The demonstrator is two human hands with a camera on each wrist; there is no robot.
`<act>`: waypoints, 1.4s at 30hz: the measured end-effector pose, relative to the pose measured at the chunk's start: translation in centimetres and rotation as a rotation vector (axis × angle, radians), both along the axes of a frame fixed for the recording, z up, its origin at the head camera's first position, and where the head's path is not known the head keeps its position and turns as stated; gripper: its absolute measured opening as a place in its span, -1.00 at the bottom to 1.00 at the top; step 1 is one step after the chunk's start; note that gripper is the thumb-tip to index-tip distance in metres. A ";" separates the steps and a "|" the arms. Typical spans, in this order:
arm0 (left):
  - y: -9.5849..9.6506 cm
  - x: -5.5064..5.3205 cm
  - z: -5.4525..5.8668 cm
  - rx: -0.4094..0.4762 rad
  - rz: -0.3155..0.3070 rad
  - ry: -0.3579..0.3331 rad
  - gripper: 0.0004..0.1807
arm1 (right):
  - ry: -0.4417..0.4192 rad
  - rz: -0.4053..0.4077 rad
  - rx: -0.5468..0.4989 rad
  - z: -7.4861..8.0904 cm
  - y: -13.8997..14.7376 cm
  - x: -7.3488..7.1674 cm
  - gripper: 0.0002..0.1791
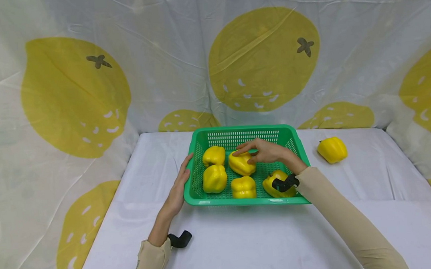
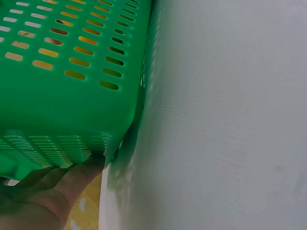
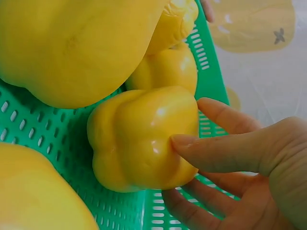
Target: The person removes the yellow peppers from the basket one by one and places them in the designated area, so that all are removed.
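My right hand (image 1: 264, 150) reaches into a green plastic basket (image 1: 249, 202), with thumb and fingers around a yellow bell pepper (image 1: 241, 164). In the right wrist view, the thumb tip lies on that pepper's (image 3: 139, 139) near side, and the other fingers reach behind and under it. Several more yellow bell peppers lie in the basket, two at its left side (image 1: 215, 179), one at front middle (image 1: 244, 187) and one under my right wrist. Against the basket's left wall rests my left hand (image 1: 178, 192), fingers extended along its outside; the left wrist view shows these fingers (image 2: 79, 177) touching the wall.
One more yellow bell pepper (image 1: 332, 150) lies on the white-covered table (image 1: 241, 237), right of the basket. A white cloth with large printed lemons (image 1: 264, 60) hangs behind and at the sides. Black wrist mounts (image 1: 180, 239) stick out from both sleeves.
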State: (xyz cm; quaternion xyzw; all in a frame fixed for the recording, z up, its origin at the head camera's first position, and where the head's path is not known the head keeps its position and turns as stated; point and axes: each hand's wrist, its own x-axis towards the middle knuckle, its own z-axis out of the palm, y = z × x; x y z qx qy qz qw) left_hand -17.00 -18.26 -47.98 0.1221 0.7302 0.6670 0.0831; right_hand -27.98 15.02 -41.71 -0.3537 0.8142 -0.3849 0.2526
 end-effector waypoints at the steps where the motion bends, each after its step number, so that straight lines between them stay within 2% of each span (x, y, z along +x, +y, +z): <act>1: 0.0 0.0 0.0 0.001 -0.001 0.000 -0.43 | -0.001 -0.001 -0.002 0.0 0.0 0.0 -0.48; 11: 0.1 0.1 0.3 -0.007 0.001 0.004 -0.45 | 0.008 -0.037 0.002 0.2 -0.1 0.1 -0.55; 20: 0.1 0.2 0.4 -0.011 0.006 -0.005 -0.45 | 0.046 -0.081 0.016 0.3 -0.4 0.2 -0.47; 37: 0.1 0.1 0.2 -0.004 0.004 0.000 -0.44 | 0.005 -0.077 0.039 0.2 -0.4 0.2 -0.47; 42: 0.1 0.0 0.1 -0.004 0.004 0.001 -0.45 | 0.028 -0.081 0.032 0.0 -0.6 0.1 -0.51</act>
